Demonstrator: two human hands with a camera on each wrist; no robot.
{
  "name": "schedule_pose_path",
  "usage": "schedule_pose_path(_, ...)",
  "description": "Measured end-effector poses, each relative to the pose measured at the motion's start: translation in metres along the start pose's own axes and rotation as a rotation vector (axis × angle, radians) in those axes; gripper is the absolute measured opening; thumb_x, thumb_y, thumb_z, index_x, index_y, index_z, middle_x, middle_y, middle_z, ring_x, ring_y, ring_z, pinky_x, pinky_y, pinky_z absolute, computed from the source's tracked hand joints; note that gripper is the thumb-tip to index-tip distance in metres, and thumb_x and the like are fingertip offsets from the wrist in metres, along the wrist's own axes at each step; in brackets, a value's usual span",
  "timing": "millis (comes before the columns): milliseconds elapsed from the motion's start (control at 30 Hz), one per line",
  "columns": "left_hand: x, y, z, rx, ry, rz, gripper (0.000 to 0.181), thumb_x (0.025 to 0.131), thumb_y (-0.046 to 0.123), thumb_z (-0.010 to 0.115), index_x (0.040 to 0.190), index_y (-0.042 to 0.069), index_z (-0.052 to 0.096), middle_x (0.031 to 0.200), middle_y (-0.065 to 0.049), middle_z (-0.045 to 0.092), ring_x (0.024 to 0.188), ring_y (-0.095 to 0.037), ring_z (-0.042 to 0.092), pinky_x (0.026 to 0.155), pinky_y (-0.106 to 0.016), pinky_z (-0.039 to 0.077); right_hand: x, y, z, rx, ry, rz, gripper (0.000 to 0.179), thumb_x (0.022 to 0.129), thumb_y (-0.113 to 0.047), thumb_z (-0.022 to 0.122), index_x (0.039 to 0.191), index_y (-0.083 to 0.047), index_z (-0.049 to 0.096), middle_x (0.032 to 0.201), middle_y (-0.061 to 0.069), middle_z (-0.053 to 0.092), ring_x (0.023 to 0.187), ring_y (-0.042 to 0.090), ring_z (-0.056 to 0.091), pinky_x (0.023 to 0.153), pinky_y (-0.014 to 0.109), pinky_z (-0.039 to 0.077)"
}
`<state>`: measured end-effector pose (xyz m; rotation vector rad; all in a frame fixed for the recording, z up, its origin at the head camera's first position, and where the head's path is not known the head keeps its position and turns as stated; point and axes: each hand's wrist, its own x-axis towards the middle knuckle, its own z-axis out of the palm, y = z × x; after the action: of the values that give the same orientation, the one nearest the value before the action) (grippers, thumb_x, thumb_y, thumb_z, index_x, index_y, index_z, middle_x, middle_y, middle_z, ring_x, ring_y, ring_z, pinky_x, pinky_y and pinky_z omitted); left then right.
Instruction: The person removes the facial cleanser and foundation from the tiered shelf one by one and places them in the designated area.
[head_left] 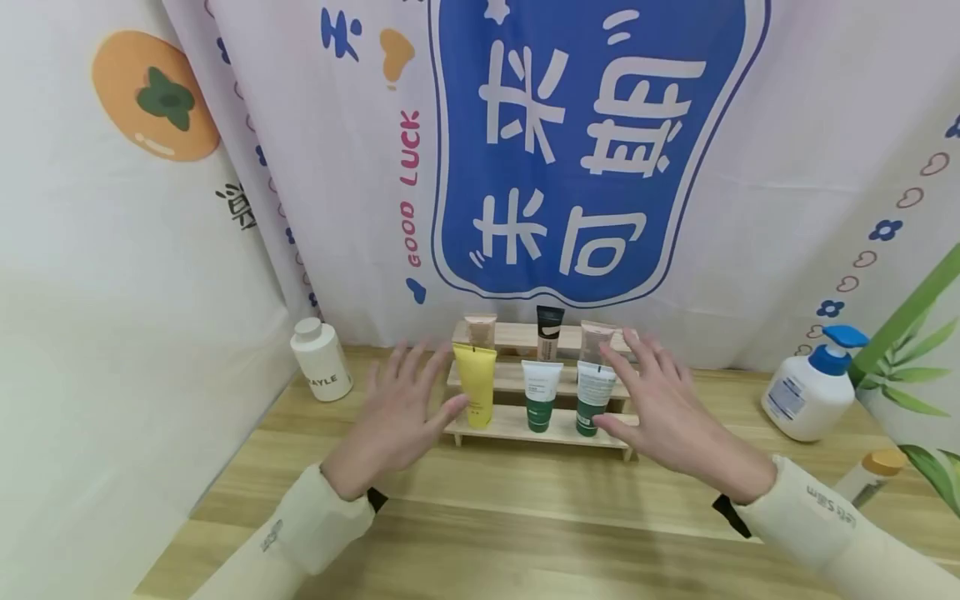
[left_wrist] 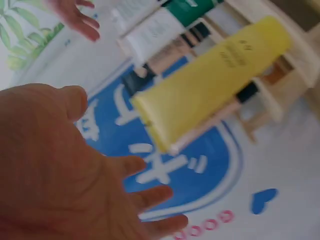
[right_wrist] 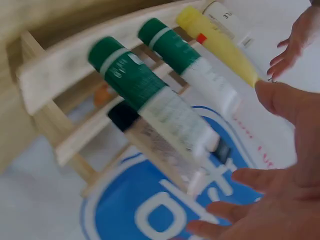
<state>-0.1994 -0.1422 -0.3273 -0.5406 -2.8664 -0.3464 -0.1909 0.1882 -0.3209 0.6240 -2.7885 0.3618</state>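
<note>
A stepped wooden rack (head_left: 502, 423) bears several tubes. On its front step stand a yellow tube (head_left: 476, 385) at the left and two white-and-green tubes, one mid-step (head_left: 540, 396) and one at the right (head_left: 595, 398). Behind them are a black-topped tube (head_left: 550, 332) and two pinkish tubes, partly hidden. My left hand (head_left: 401, 417), fingers spread, hovers left of the rack near the yellow tube and holds nothing. Over the rack's right end, my right hand (head_left: 667, 408) is likewise spread and holds nothing, partly covering the right-hand tubes.
A white bottle (head_left: 322, 362) stands at the back left of the wooden table (head_left: 480, 517). To the right are a pump bottle with a blue top (head_left: 813, 387) and an orange-capped bottle (head_left: 873, 475), partly behind my right sleeve. A printed cloth (head_left: 360, 275) hangs behind.
</note>
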Motion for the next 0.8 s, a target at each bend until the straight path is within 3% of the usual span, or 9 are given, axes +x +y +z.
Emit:
schedule_pose_path(133, 0.006, -0.024, 0.014, -0.105, 0.001, 0.042, 0.067, 0.095, 0.056, 0.042, 0.149, 0.017, 0.027, 0.149, -0.015, 0.027, 0.136, -0.039, 0.021, 0.104, -0.063, 0.02, 0.003, 0.01, 0.012, 0.139, 0.122, -0.044, 0.065, 0.08, -0.026, 0.078, 0.134, -0.008, 0.046, 0.143, 0.022, 0.032, 0.126, 0.045, 0.031, 0.097, 0.063, 0.031)
schedule_pose_path(267, 0.015, -0.046, 0.032, -0.262, -0.08, 0.063, 0.059, 0.096, 0.042, 0.052, 0.144, 0.012, 0.036, 0.144, -0.014, 0.037, 0.132, -0.035, 0.03, 0.104, -0.057, 0.029, 0.007, 0.018, 0.024, 0.239, 0.258, -0.089, 0.05, 0.078, -0.012, 0.079, 0.122, -0.007, 0.054, 0.125, 0.013, 0.048, 0.115, 0.033, 0.045, 0.093, 0.052, 0.041)
schedule_pose_path(367, 0.021, -0.057, 0.048, -0.333, -0.14, 0.06, 0.052, 0.096, 0.034, 0.055, 0.139, 0.008, 0.043, 0.141, -0.013, 0.042, 0.131, -0.032, 0.033, 0.104, -0.053, 0.031, 0.009, 0.023, 0.034, 0.283, 0.315, -0.11, 0.047, 0.078, -0.009, 0.078, 0.119, -0.007, 0.055, 0.116, 0.006, 0.054, 0.106, 0.024, 0.051, 0.088, 0.045, 0.045)
schedule_pose_path(567, 0.026, -0.067, 0.072, -0.37, -0.205, 0.054, 0.041, 0.096, 0.03, 0.057, 0.131, 0.009, 0.054, 0.132, -0.008, 0.052, 0.124, -0.029, 0.042, 0.101, -0.048, 0.036, 0.012, 0.027, 0.051, 0.352, 0.37, -0.111, 0.048, 0.078, -0.005, 0.078, 0.12, -0.004, 0.055, 0.113, 0.006, 0.057, 0.094, 0.019, 0.056, 0.078, 0.039, 0.051)
schedule_pose_path(800, 0.029, -0.068, 0.087, -0.407, -0.228, 0.015, 0.033, 0.094, 0.024, 0.061, 0.123, 0.008, 0.059, 0.123, -0.007, 0.056, 0.117, -0.029, 0.047, 0.096, -0.046, 0.041, 0.015, 0.03, 0.066, 0.416, 0.399, -0.097, 0.044, 0.078, 0.004, 0.074, 0.117, -0.004, 0.055, 0.114, 0.006, 0.058, 0.085, 0.017, 0.059, 0.071, 0.034, 0.053)
